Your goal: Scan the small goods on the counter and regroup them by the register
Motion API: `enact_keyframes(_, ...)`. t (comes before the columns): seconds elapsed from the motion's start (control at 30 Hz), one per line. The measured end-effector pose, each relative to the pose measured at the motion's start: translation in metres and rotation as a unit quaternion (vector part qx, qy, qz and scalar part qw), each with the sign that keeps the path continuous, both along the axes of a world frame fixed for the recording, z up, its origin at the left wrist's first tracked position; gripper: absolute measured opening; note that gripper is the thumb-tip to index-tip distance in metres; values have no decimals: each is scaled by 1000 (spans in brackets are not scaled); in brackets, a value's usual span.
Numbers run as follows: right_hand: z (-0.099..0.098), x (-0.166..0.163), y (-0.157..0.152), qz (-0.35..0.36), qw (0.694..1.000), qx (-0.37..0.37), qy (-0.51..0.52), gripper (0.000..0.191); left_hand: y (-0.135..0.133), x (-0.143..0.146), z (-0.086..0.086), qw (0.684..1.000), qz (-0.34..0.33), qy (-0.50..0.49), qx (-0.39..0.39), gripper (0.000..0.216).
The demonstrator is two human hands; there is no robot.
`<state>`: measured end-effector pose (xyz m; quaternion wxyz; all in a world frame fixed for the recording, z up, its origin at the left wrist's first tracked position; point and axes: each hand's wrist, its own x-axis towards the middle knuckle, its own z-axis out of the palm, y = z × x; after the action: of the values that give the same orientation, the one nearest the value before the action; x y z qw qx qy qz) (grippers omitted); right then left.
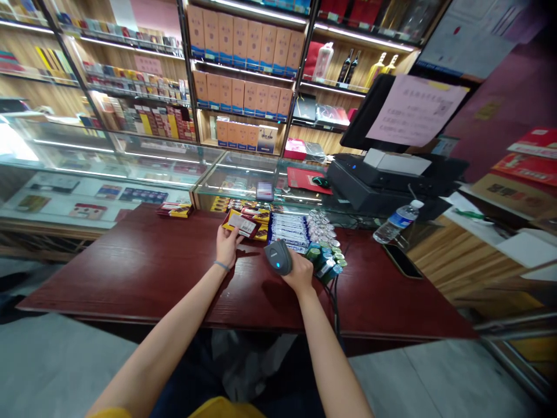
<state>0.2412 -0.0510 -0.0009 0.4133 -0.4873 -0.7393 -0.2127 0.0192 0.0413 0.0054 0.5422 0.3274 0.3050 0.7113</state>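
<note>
My left hand (227, 246) grips a small yellow and dark red packet (242, 224), its pale label side turned up toward me. In my right hand (301, 271) is a dark grey barcode scanner (277, 256) with a blue light on top, its head tilted toward the packet but apart from it. More yellow and dark red packets (261, 233) lie just behind the held one. Beside them are rows of blue and white slim packs (289, 226), then small silver-topped cans (321, 226) and green cans (326, 261). A separate stack of packets (174, 210) sits farther left.
The dark red wooden table (165, 273) meets a glass display counter (235, 168). At the right are a water bottle (397, 222), a phone (402, 260) and a black monitor (365, 110). A black cable (335, 305) hangs over the table's front edge.
</note>
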Motion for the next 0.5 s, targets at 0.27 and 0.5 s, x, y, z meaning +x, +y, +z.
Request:
enact_keyframes(0.27,-1,-2,0,18,999,-18,-31,39,3,1,-6,1000,-3,-23,-10,41)
enact_keyframes(0.5,3,-5,-2,31,998,-42,-35,34,2,3,-6,1000,-2,-17,-8,37)
